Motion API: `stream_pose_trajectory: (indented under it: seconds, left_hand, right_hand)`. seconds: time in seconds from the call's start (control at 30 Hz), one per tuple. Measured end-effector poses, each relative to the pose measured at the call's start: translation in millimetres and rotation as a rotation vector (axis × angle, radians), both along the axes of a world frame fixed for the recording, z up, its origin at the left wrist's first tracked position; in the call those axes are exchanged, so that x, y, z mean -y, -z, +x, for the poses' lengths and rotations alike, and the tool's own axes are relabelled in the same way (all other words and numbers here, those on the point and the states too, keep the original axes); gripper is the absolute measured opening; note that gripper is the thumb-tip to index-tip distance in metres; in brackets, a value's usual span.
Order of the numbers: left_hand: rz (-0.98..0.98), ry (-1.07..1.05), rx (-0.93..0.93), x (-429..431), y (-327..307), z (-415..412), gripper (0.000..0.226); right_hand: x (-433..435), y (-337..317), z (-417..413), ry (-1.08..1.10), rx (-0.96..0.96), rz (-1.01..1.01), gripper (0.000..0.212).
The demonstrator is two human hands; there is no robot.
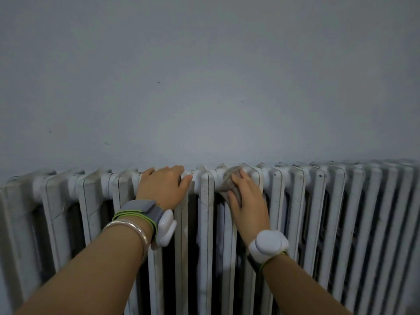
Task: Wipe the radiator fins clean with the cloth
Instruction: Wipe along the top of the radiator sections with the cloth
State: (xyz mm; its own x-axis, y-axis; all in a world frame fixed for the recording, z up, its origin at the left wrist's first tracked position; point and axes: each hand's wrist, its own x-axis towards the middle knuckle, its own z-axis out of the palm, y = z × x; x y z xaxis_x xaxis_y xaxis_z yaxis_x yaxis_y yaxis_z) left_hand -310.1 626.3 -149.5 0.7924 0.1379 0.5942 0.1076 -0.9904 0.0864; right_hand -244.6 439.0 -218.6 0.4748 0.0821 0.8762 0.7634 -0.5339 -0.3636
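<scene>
Mostly my right hand (pixel 246 198) covered the cloth (pixel 226 179) it gripped against the radiator (pixel 205 201). My left hand (pixel 162 185) clutched its top, fingertips hidden behind.

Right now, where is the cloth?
Head view, just right of centre: the right hand holds the cloth against the radiator top, with the left hand gripping the top to its left.
</scene>
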Motion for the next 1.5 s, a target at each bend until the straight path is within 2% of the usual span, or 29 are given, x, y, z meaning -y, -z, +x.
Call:
stream_pose_trajectory:
  seconds: [0.1,0.27,0.43,0.53,0.6,0.7,0.8,0.9,1.03,1.13,1.2,1.33,1.5]
  left_hand:
    - [-0.002,-0.006,0.002,0.0,0.2,0.5,0.042]
    - [-0.005,-0.004,0.013,-1.9,1.3,3.5,0.042]
    - [-0.001,0.010,0.035,-3.5,3.5,6.3,0.047]
    - [0.000,0.011,0.056,-3.7,4.8,6.2,0.045]
    - [0.020,0.009,0.083,-3.3,6.0,5.7,0.052]
    - [0.030,0.004,0.106,-3.6,8.2,6.3,0.059]
    - [0.029,0.012,0.143,-3.5,8.5,7.2,0.073]
    - [0.047,0.008,0.147,-5.4,9.7,8.6,0.078]
    - [0.039,0.014,0.117,-6.0,9.8,8.2,0.058]
    - [0.041,0.016,0.097,-6.0,9.1,6.8,0.052]
    - [0.032,0.017,0.092,-5.8,9.0,6.4,0.052]
    - [0.009,0.018,0.081,-5.4,9.0,5.8,0.037]
    - [0.007,0.003,0.062,-3.9,8.0,3.9,0.042]
  right_hand:
    - [2.7,15.4,-5.1,-0.011,-0.066,0.011,0.042]
    - [13.2,52.1,-6.8,-0.078,-0.166,-0.087,0.040]
    - [22.8,73.0,-10.8,-0.125,-0.212,-0.088,0.013]
    - [26.6,56.1,-10.8,-0.118,-0.175,-0.043,0.013]
    - [26.7,30.3,-11.6,-0.110,-0.132,-0.011,0.012]
    - [21.6,-17.9,-13.7,-0.120,-0.026,0.036,0.022]
    - [10.9,-59.9,1.5,-0.032,0.027,-0.007,0.027]
    - [-3.7,-90.0,27.0,0.049,-0.064,-0.085,0.037]
    - [-24.9,-113.8,49.7,0.142,-0.201,-0.345,0.035]
    - [-36.5,-117.4,56.1,0.189,-0.459,-0.540,0.028]
    - [-40.4,-117.3,55.9,0.184,-0.559,-0.582,0.031]
    - [-38.7,-119.1,50.1,0.169,-0.544,-0.634,0.033]
    - [-29.4,-116.2,44.4,0.130,-0.519,-0.596,0.031]
